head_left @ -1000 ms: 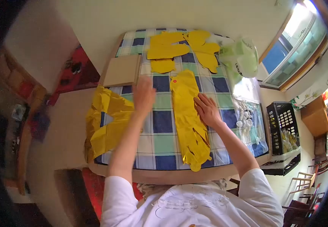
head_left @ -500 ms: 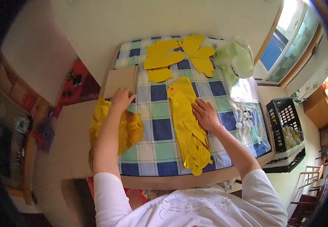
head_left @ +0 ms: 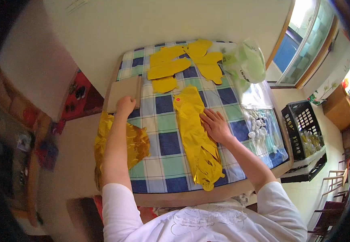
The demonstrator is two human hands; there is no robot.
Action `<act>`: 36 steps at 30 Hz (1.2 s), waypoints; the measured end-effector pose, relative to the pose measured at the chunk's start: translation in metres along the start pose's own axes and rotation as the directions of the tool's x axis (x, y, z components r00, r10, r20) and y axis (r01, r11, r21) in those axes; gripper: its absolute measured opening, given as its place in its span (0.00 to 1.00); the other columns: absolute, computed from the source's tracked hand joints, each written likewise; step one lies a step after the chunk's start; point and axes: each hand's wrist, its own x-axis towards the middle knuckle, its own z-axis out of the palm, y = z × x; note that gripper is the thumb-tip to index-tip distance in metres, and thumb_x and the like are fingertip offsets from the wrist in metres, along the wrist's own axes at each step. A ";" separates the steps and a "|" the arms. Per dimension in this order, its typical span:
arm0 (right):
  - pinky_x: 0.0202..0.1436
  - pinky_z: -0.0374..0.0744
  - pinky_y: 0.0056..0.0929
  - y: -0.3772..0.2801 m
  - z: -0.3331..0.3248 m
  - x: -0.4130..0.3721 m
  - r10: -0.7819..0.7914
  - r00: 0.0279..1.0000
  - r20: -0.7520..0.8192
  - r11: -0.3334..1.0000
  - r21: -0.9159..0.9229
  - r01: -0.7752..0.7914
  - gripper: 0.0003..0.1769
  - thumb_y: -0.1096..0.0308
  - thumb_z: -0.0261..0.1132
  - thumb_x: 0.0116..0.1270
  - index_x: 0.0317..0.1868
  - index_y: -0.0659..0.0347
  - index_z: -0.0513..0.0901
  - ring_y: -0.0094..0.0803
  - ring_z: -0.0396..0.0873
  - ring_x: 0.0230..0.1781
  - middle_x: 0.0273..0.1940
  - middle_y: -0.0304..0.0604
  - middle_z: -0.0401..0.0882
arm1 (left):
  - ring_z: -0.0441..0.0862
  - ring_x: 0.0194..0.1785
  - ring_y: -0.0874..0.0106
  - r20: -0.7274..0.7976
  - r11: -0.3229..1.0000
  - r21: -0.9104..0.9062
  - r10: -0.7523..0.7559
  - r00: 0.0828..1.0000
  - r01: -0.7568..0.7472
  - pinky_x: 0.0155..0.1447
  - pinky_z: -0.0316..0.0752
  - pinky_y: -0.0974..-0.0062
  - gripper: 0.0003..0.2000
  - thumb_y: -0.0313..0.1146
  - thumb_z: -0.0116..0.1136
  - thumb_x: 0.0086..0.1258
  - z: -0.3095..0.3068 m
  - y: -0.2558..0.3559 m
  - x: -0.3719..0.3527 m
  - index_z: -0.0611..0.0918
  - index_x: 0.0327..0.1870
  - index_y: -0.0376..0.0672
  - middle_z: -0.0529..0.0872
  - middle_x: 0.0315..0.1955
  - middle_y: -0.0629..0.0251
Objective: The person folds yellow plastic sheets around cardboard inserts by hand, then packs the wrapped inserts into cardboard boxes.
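My left hand [head_left: 126, 105] is closed at the lower edge of a flat brown cardboard piece [head_left: 122, 89]; what its curled fingers hold, if anything, is hidden. My right hand [head_left: 217, 125] lies with fingers spread on the right edge of a long crinkled yellow foil piece [head_left: 191, 121], which has a small red dot near its top. Under my left forearm, another gold foil piece [head_left: 137, 141] hangs over the table's left edge. Flat yellow foil shapes [head_left: 169, 68] lie farther back on the checkered cloth [head_left: 170, 144].
A pale green plastic bag [head_left: 249, 62] stands at the back right. Clear packaging with white items [head_left: 257, 127] lies along the right side. Beside the table are a black crate [head_left: 300, 121] and, farther right, wooden chairs [head_left: 334, 181].
My left hand has gone from spread fingers to curled ones at the cardboard. My right hand stays on the foil edge. The camera view has shifted slightly.
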 end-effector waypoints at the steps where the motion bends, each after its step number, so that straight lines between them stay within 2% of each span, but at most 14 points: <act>1: 0.73 0.56 0.49 0.000 0.000 0.000 0.002 1.000 0.003 1.000 0.003 -0.002 0.22 0.59 0.52 0.72 0.64 0.55 0.72 0.43 0.59 0.72 0.68 0.48 0.65 | 0.83 0.44 0.52 0.013 1.000 0.023 0.001 1.000 -0.001 0.49 0.77 0.56 0.15 0.38 0.55 0.65 -0.004 0.002 -0.001 0.84 0.40 0.33 0.85 0.38 0.46; 3: 0.73 0.56 0.48 0.000 -0.001 0.001 0.005 1.000 0.009 1.000 0.009 -0.005 0.23 0.59 0.51 0.72 0.64 0.55 0.72 0.43 0.58 0.72 0.68 0.48 0.65 | 0.83 0.43 0.52 0.039 0.998 0.068 0.001 0.999 -0.003 0.49 0.77 0.56 0.14 0.37 0.53 0.66 -0.009 0.006 -0.001 0.84 0.41 0.33 0.84 0.38 0.45; 6: 0.73 0.56 0.48 0.000 -0.001 0.000 0.011 1.000 0.029 1.000 -0.010 -0.010 0.23 0.59 0.51 0.71 0.65 0.54 0.71 0.43 0.58 0.72 0.69 0.48 0.65 | 0.83 0.42 0.50 -0.141 0.992 0.123 0.026 0.990 -0.009 0.48 0.77 0.55 0.13 0.35 0.53 0.66 0.003 0.001 0.004 0.84 0.39 0.34 0.85 0.38 0.45; 9: 0.73 0.56 0.48 0.003 0.003 0.000 -0.003 1.000 0.010 1.000 -0.018 0.003 0.24 0.58 0.51 0.71 0.65 0.55 0.70 0.43 0.58 0.72 0.69 0.47 0.64 | 0.83 0.41 0.49 -0.294 0.982 0.174 -0.015 0.956 0.069 0.47 0.78 0.55 0.11 0.32 0.53 0.65 -0.004 -0.004 0.004 0.84 0.37 0.33 0.85 0.36 0.45; 12: 0.73 0.55 0.47 0.000 0.000 -0.001 -0.001 1.000 0.009 1.000 -0.012 0.001 0.24 0.58 0.51 0.72 0.65 0.55 0.70 0.42 0.58 0.72 0.69 0.47 0.64 | 0.83 0.41 0.50 -0.383 0.996 0.079 -0.009 0.924 0.042 0.45 0.77 0.54 0.09 0.30 0.54 0.63 -0.011 -0.008 -0.003 0.85 0.32 0.36 0.85 0.34 0.47; 15: 0.74 0.55 0.47 0.000 0.001 0.001 0.010 0.999 0.032 1.000 -0.027 -0.009 0.24 0.58 0.50 0.72 0.65 0.55 0.70 0.42 0.58 0.72 0.69 0.47 0.64 | 0.83 0.40 0.51 -0.211 0.995 -0.095 -0.037 0.977 0.017 0.44 0.77 0.55 0.08 0.30 0.55 0.61 -0.027 -0.002 -0.019 0.86 0.31 0.39 0.85 0.33 0.48; 18: 0.74 0.54 0.47 -0.001 -0.001 0.001 0.025 0.999 0.046 0.999 -0.028 -0.024 0.24 0.59 0.50 0.72 0.66 0.55 0.69 0.43 0.57 0.72 0.69 0.47 0.64 | 0.83 0.38 0.52 -0.171 0.990 -0.072 -0.134 0.976 0.123 0.42 0.78 0.56 0.08 0.31 0.56 0.59 -0.009 0.002 -0.022 0.86 0.26 0.39 0.85 0.29 0.49; 21: 0.74 0.54 0.47 -0.002 -0.003 0.002 0.019 0.998 0.061 0.999 -0.036 -0.017 0.24 0.59 0.50 0.72 0.66 0.55 0.69 0.43 0.57 0.73 0.69 0.47 0.64 | 0.83 0.35 0.52 -0.252 0.992 -0.076 -0.120 0.960 0.104 0.42 0.78 0.58 0.08 0.30 0.59 0.58 -0.001 0.013 -0.031 0.85 0.22 0.37 0.85 0.26 0.51; 22: 0.74 0.54 0.47 -0.002 -0.002 0.002 0.015 0.998 0.053 0.999 -0.032 -0.014 0.24 0.59 0.50 0.72 0.66 0.55 0.69 0.43 0.57 0.72 0.69 0.47 0.64 | 0.83 0.36 0.52 -0.315 0.990 -0.114 -0.114 0.942 0.081 0.44 0.79 0.59 0.07 0.30 0.61 0.57 0.003 0.011 -0.031 0.85 0.23 0.37 0.85 0.26 0.51; 25: 0.74 0.55 0.48 0.000 0.000 0.001 0.007 0.999 0.038 1.000 -0.020 -0.006 0.24 0.59 0.51 0.71 0.65 0.55 0.70 0.43 0.58 0.72 0.69 0.47 0.64 | 0.84 0.37 0.53 -0.161 0.992 -0.102 -0.094 0.982 0.078 0.46 0.79 0.60 0.06 0.31 0.62 0.57 0.002 0.000 -0.025 0.87 0.28 0.39 0.86 0.31 0.52; 28: 0.74 0.55 0.48 0.000 0.001 0.000 0.005 1.000 0.023 1.000 -0.012 -0.005 0.24 0.59 0.51 0.71 0.65 0.55 0.70 0.43 0.58 0.72 0.69 0.47 0.64 | 0.83 0.38 0.52 -0.094 0.972 -0.214 -0.119 0.988 0.097 0.46 0.78 0.60 0.06 0.32 0.63 0.56 0.001 -0.005 -0.023 0.87 0.30 0.39 0.86 0.33 0.51; 31: 0.73 0.56 0.48 0.001 0.000 -0.001 0.004 1.000 0.012 1.000 -0.008 -0.004 0.24 0.59 0.52 0.71 0.65 0.55 0.71 0.43 0.59 0.72 0.69 0.48 0.64 | 0.83 0.40 0.51 -0.233 0.985 -0.169 -0.026 0.972 -0.014 0.47 0.78 0.58 0.07 0.32 0.62 0.57 0.009 -0.005 -0.021 0.86 0.32 0.38 0.86 0.33 0.51; 34: 0.73 0.57 0.49 -0.001 -0.001 -0.001 0.000 1.000 -0.017 1.000 0.012 0.001 0.24 0.59 0.52 0.71 0.64 0.55 0.71 0.44 0.59 0.71 0.68 0.48 0.65 | 0.81 0.41 0.49 -0.275 0.995 -0.098 -0.041 0.960 0.015 0.48 0.76 0.57 0.09 0.31 0.61 0.58 0.015 -0.010 -0.018 0.85 0.37 0.37 0.85 0.34 0.49; 36: 0.72 0.57 0.49 0.001 0.003 -0.001 -0.004 0.999 -0.054 1.000 0.023 0.005 0.23 0.59 0.52 0.70 0.64 0.56 0.72 0.44 0.59 0.71 0.68 0.49 0.66 | 0.80 0.45 0.48 -0.366 0.997 -0.083 -0.035 0.930 0.005 0.49 0.76 0.56 0.10 0.30 0.59 0.60 0.011 -0.011 -0.019 0.84 0.41 0.37 0.83 0.38 0.49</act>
